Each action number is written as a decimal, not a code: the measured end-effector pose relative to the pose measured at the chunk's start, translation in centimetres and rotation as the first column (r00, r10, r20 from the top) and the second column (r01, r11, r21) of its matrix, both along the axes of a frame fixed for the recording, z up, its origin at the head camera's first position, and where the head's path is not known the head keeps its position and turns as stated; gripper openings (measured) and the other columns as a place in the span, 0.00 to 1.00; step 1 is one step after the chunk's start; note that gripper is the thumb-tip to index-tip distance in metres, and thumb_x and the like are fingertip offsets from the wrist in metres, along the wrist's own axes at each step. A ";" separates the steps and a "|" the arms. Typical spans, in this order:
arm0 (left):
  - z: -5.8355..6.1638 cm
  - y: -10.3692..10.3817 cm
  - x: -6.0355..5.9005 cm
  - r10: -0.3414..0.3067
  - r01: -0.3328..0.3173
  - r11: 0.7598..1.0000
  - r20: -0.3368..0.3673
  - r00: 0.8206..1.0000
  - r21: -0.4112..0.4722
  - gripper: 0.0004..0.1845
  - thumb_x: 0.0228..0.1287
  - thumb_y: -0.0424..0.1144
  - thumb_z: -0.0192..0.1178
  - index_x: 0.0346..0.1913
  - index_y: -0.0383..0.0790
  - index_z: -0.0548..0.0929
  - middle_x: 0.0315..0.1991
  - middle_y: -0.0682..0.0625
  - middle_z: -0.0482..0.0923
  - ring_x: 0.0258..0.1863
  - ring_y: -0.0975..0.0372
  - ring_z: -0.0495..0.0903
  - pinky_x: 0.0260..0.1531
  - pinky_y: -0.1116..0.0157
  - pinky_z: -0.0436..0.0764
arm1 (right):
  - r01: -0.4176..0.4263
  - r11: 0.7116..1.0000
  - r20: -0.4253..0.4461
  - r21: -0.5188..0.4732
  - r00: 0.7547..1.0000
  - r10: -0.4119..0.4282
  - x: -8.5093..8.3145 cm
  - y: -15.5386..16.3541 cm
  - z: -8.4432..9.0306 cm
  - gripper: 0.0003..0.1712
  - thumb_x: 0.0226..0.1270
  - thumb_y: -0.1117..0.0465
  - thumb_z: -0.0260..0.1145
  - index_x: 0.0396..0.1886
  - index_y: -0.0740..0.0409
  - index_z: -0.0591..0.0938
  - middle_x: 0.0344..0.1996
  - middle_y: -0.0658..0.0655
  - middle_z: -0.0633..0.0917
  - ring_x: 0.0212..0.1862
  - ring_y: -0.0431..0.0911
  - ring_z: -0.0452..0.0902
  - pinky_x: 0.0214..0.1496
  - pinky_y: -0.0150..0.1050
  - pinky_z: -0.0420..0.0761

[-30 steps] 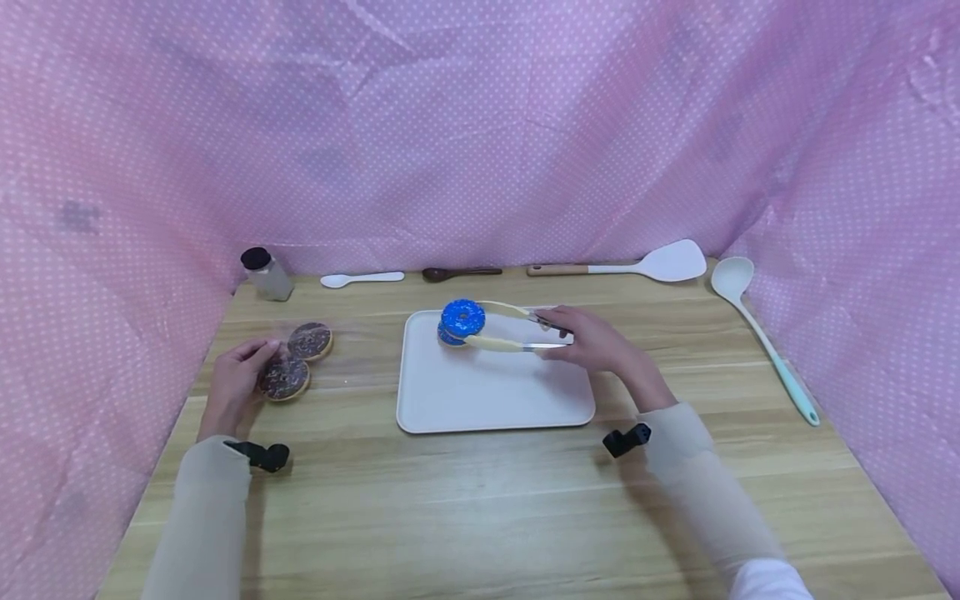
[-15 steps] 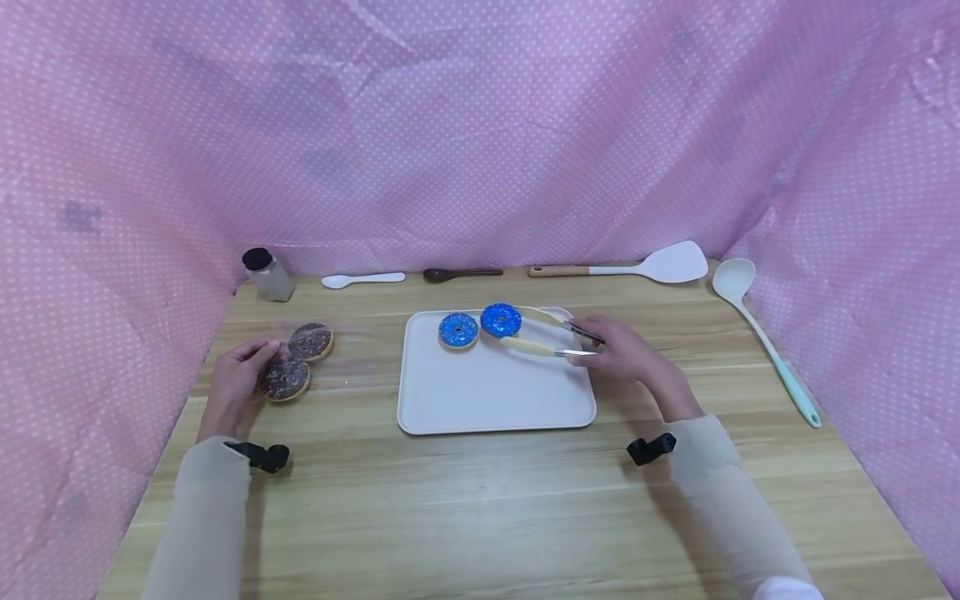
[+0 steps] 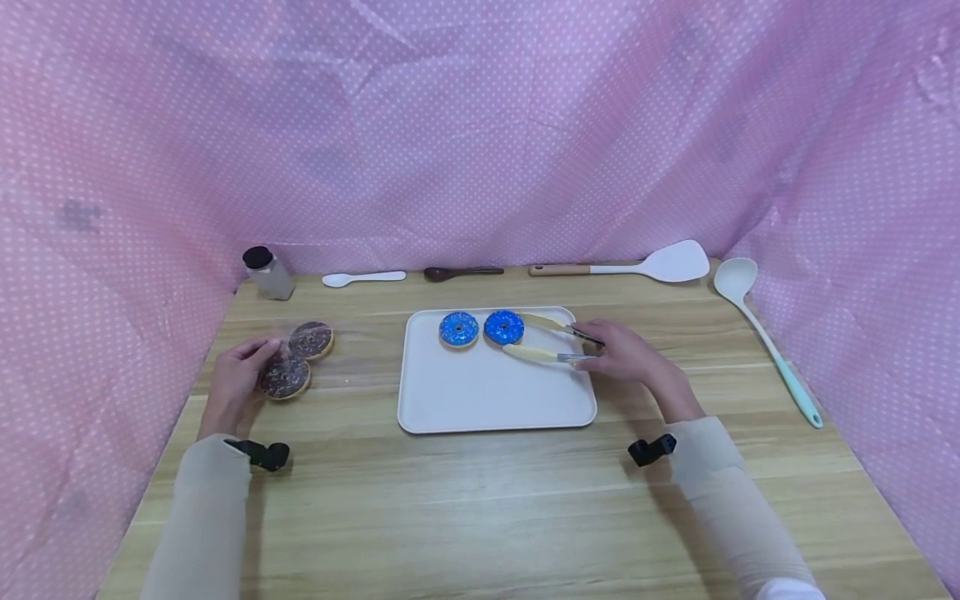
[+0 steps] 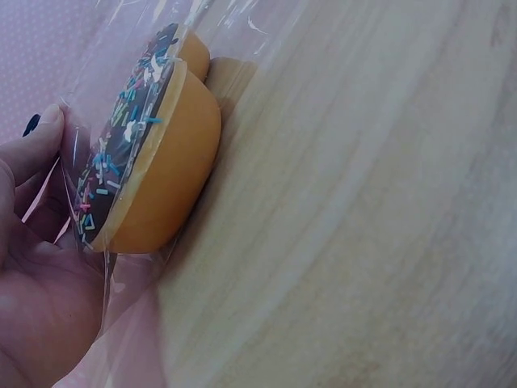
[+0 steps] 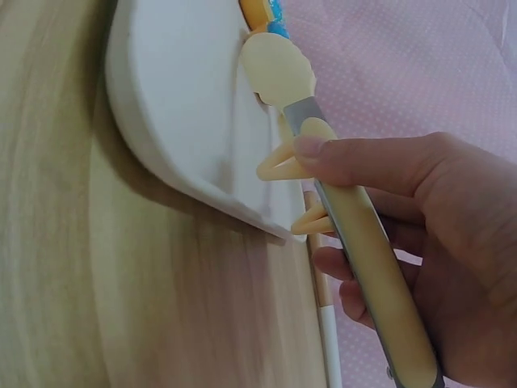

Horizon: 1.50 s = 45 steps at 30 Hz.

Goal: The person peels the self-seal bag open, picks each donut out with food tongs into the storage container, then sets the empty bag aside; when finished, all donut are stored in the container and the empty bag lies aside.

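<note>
My right hand [image 3: 621,354] grips a pair of cream-tipped tongs [image 3: 534,353], fingers and thumb on its two arms. The tips of the tongs lie on either side of a blue doughnut [image 3: 503,327] on the white tray [image 3: 495,400]. Left of it on the tray is a second blue doughnut [image 3: 458,330]. At the left, my left hand [image 3: 236,375] pinches the edge of a clear plastic bag [image 4: 242,32]. Inside the bag are two chocolate doughnuts with sprinkles, the nearer doughnut [image 3: 286,378] and the farther doughnut [image 3: 311,340].
Along the back stand or lie a black-lidded jar [image 3: 270,275], a white spoon [image 3: 363,279], a dark brown spoon [image 3: 463,272] and a white spatula [image 3: 667,262]. A ladle [image 3: 772,350] with a mint handle lies at the right. Pink dotted cloth [image 3: 480,125] hangs behind and at the sides.
The right hand has moved right with the tongs, bringing the second blue doughnut from above the first one down onto the tray beside it. The left hand has stayed still.
</note>
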State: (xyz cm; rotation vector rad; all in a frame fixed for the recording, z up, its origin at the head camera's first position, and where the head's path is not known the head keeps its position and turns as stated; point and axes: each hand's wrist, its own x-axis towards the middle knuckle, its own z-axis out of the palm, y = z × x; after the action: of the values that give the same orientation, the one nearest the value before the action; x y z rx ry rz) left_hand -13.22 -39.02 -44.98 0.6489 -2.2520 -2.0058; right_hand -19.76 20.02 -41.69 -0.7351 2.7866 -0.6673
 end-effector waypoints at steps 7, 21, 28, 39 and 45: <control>0.3 0.0 0.0 -0.013 0.018 0.994 0.048 0.999 -0.112 0.19 0.62 0.55 0.62 0.51 0.49 0.82 0.35 0.73 0.77 0.42 0.77 0.72 0.39 0.82 0.71 | 0.041 0.999 0.024 0.026 0.999 -0.042 -0.2 -0.1 1.2 0.41 0.55 0.51 0.73 0.68 0.57 0.69 0.59 0.64 0.76 0.54 0.56 0.75 0.57 0.55 0.74; 0.4 0.0 -0.2 -0.006 0.033 0.980 0.135 0.991 -0.195 0.29 0.60 0.62 0.58 0.57 0.46 0.78 0.44 0.66 0.75 0.47 0.73 0.69 0.39 0.81 0.69 | -0.119 0.993 -0.071 0.018 0.990 0.120 -0.2 -6.6 2.9 0.39 0.59 0.46 0.70 0.68 0.51 0.70 0.62 0.60 0.76 0.58 0.56 0.75 0.59 0.52 0.75; 0.2 0.0 -0.3 -0.007 0.023 0.991 0.118 0.993 -0.133 0.25 0.58 0.60 0.61 0.54 0.48 0.79 0.40 0.69 0.74 0.43 0.72 0.69 0.36 0.80 0.71 | -0.237 0.969 -0.049 0.069 0.969 0.241 -0.5 -12.0 3.0 0.36 0.62 0.45 0.67 0.68 0.50 0.70 0.63 0.59 0.75 0.63 0.53 0.71 0.64 0.50 0.71; 0.2 0.0 -0.4 -0.027 0.056 0.977 0.141 0.990 -0.206 0.29 0.59 0.63 0.57 0.57 0.48 0.78 0.46 0.66 0.72 0.47 0.72 0.67 0.39 0.80 0.70 | -0.317 0.931 -0.036 0.181 0.944 0.328 -0.6 -18.6 3.1 0.32 0.63 0.50 0.67 0.66 0.49 0.72 0.62 0.54 0.76 0.64 0.48 0.71 0.64 0.44 0.72; 0.5 0.0 -0.3 -0.039 0.065 0.979 0.132 0.990 -0.194 0.29 0.60 0.62 0.58 0.57 0.47 0.77 0.42 0.68 0.72 0.45 0.72 0.68 0.38 0.80 0.70 | -0.299 0.927 -0.048 0.226 0.947 0.317 -0.6 -21.0 2.7 0.30 0.63 0.49 0.67 0.65 0.46 0.73 0.57 0.50 0.79 0.56 0.45 0.75 0.55 0.44 0.78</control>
State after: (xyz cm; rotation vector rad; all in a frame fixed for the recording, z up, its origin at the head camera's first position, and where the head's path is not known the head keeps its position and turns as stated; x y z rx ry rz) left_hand -13.50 -39.02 -44.48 0.7243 -2.5250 -1.7760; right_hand -20.34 -0.93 -39.02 -1.1433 2.6686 -0.2744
